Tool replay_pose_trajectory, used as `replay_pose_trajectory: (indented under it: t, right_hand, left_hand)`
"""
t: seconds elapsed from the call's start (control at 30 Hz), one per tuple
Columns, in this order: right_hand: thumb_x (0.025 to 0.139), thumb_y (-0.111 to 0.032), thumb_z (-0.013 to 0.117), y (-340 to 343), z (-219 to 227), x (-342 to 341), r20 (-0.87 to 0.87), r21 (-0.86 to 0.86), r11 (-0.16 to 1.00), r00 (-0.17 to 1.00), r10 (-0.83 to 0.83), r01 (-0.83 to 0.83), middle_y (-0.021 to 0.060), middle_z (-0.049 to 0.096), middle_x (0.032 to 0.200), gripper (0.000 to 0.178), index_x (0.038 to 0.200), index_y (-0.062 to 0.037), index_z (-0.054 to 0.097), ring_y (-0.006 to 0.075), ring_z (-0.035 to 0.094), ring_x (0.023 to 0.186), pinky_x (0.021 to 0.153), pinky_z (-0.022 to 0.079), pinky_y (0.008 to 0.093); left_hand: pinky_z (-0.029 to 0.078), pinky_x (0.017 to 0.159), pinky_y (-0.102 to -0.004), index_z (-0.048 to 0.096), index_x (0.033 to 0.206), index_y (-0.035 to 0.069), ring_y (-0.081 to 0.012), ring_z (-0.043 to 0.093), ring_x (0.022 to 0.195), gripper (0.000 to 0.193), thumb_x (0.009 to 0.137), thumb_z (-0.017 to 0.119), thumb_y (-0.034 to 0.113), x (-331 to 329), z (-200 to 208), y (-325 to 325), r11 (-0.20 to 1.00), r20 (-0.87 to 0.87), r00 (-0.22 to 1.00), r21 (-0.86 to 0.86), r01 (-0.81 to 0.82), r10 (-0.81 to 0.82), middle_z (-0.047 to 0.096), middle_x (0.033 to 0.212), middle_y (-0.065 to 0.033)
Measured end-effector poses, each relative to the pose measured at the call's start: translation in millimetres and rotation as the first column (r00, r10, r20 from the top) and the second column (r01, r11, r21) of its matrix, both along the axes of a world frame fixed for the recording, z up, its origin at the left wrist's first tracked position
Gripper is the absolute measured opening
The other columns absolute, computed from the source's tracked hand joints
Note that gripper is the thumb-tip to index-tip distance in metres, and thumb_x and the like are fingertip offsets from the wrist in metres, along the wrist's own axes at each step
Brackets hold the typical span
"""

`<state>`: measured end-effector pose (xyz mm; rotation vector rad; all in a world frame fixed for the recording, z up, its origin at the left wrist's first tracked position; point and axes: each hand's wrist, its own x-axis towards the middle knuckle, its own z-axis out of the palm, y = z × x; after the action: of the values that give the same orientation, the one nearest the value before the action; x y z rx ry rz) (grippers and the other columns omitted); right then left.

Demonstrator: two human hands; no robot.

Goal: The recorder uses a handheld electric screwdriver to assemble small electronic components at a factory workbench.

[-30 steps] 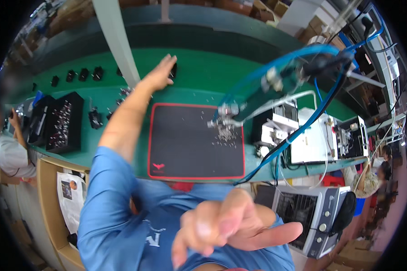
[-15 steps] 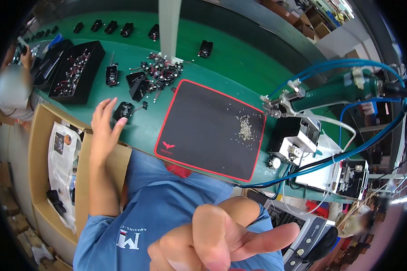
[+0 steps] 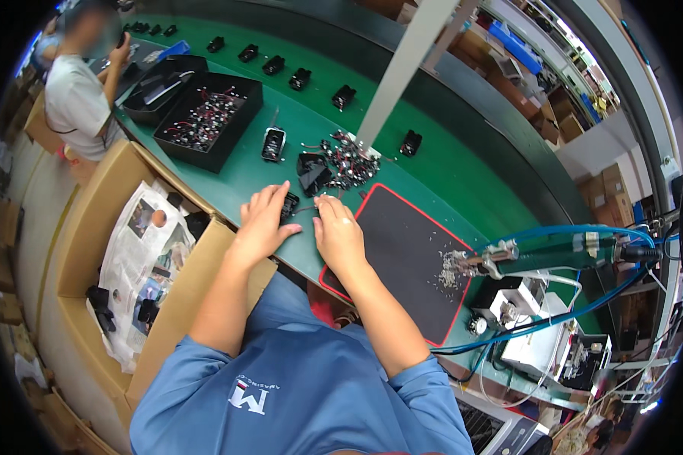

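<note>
On the green bench in front of me lies a small black plastic housing (image 3: pixel 289 205), partly covered by my left hand (image 3: pixel 262 226). The fingers of that hand curl over its left side, and the thumb lies along its near side. A thin wire (image 3: pixel 305 209) runs from the housing toward my right hand (image 3: pixel 341 233), whose fingertips are pressed together at its end. The small part at that end is mostly hidden by the fingers. Just beyond lie more black housings (image 3: pixel 312 173) and a pile of small wired parts (image 3: pixel 350 161).
Right of my hands is a black mat (image 3: pixel 402 250) with red edging, bearing a heap of tiny screws (image 3: pixel 449 274). A green powered screwdriver (image 3: pixel 561 258) hangs over it. At left stand a black bin (image 3: pixel 205 155) and an open cardboard box (image 3: pixel 91 250). A co-worker (image 3: pixel 80 91) stands far left.
My right hand has come down from close to the camera to the wire. My left hand has closed in on the housing beside it. The view has shifted, with the bench now further right.
</note>
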<state>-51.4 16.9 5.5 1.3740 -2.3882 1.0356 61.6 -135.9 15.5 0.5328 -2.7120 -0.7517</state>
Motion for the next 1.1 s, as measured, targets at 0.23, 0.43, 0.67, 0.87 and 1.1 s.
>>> replay_pose_trajectory:
  t: [0.23,0.43,0.67,0.87,1.1]
  right_hand:
    - [0.085,-0.002,0.074,4.6,2.7,12.9,0.036,0.094,0.992,0.996,-0.082,0.079,0.0144,0.067,0.108,0.035,0.12,-0.0045,0.068,0.0359,0.067,0.1,0.085,0.057,0.0434]
    - [0.087,0.0,0.074,137.9,17.2,58.8,0.323,0.012,0.962,0.91,-0.261,0.271,0.0138,0.069,0.106,0.018,0.105,-0.0006,0.074,0.0244,0.072,0.082,0.071,0.06,0.0349]
    - [0.085,-0.002,0.076,198.4,12.0,74.1,0.199,-0.022,0.833,0.818,-0.539,0.553,0.0118,0.071,0.108,0.015,0.1,-0.0013,0.074,0.0322,0.071,0.093,0.08,0.06,0.0392]
    - [0.081,-0.002,0.078,217.0,10.6,76.5,0.173,0.007,0.815,0.802,-0.572,0.58,0.0104,0.074,0.104,0.013,0.093,-0.0033,0.075,0.0312,0.068,0.095,0.083,0.057,0.0409]
    - [0.084,-0.003,0.08,215.6,18.9,68.2,0.366,-0.027,0.852,0.798,-0.479,0.523,0.0132,0.074,0.106,0.012,0.094,-0.0008,0.074,0.0271,0.075,0.083,0.068,0.061,0.0358]
  left_hand:
    - [0.041,0.106,-0.0493,0.055,0.145,0.005,-0.0378,0.052,0.129,0.067,0.084,0.082,0.014,17.4,-10.4,-3.0,0.993,0.028,0.993,0.026,-0.118,0.117,0.058,0.133,-0.0145]
    - [0.047,0.104,-0.0424,0.06,0.127,0.003,-0.0372,0.057,0.12,0.058,0.074,0.073,-0.015,3.0,25.4,42.2,0.794,-0.143,0.887,0.4,0.458,-0.439,0.058,0.123,-0.0159]
    - [0.045,0.106,-0.0449,0.065,0.118,0.007,-0.0363,0.053,0.13,0.048,0.076,0.059,-0.015,-68.6,23.6,114.8,0.538,-0.072,0.535,-0.03,0.843,-0.842,0.055,0.138,-0.0145]
    - [0.03,0.122,-0.0487,0.061,0.141,0.01,-0.0417,0.037,0.149,0.07,0.075,0.059,-0.012,-64.0,13.4,112.5,0.513,-0.117,0.512,0.021,0.858,-0.851,0.039,0.16,-0.0197]
    - [0.032,0.111,-0.0497,0.041,0.155,0.006,-0.0372,0.046,0.137,0.117,0.061,0.093,0.052,-35.7,0.6,138.2,0.787,-0.132,0.783,0.032,0.617,-0.608,0.046,0.146,-0.0161]
